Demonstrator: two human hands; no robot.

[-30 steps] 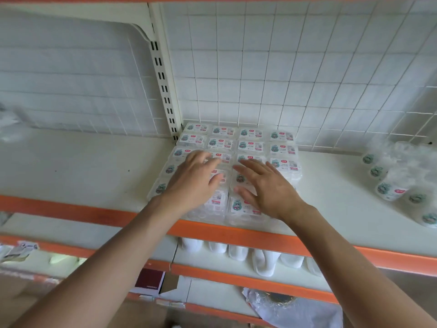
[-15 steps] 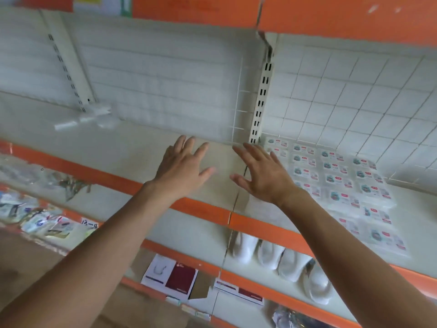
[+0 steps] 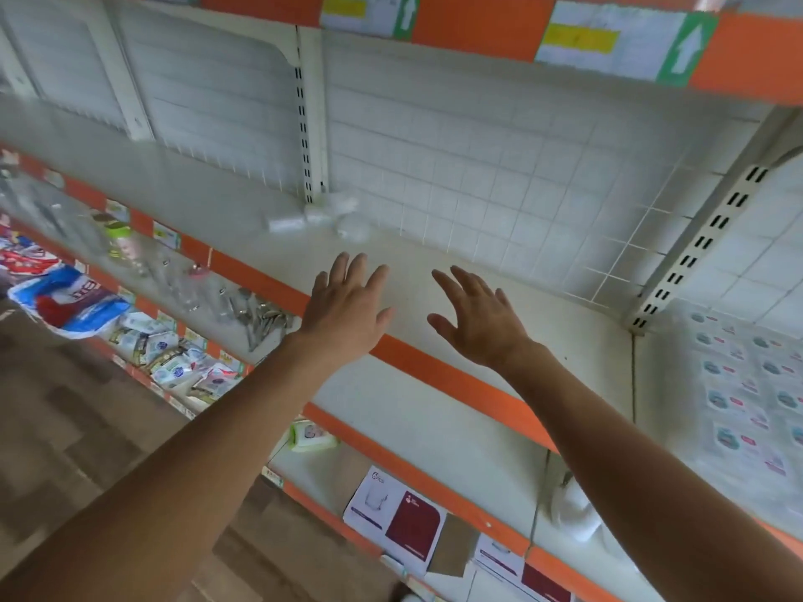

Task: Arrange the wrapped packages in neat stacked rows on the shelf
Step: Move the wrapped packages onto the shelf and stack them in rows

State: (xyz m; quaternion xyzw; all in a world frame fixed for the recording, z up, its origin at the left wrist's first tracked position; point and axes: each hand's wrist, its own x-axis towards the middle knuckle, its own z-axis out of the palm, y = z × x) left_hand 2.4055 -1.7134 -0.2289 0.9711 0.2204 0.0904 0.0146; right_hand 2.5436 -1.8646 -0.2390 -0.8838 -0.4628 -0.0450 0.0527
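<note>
Left hand [image 3: 343, 312] and right hand [image 3: 480, 321], both spread, hover short of blurry, possibly wrapped packages [image 3: 313, 219].

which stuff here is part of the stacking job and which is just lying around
Job: stacked packages, loose clear packs, shelf, left hand, right hand.
Lying about: boxes below, wipes pack, bottles, blue bag.

A white-and-maroon box [image 3: 393, 519] is showing you what looks like "6pcs" at its top corner. High above the box, green signs [image 3: 686, 47] are showing white up-arrows; the yellow labels [image 3: 580, 39] beside them are blurring past reading. Right of the box, the wrapped packages [image 3: 747, 384] are carrying print too blurred to read.
</note>
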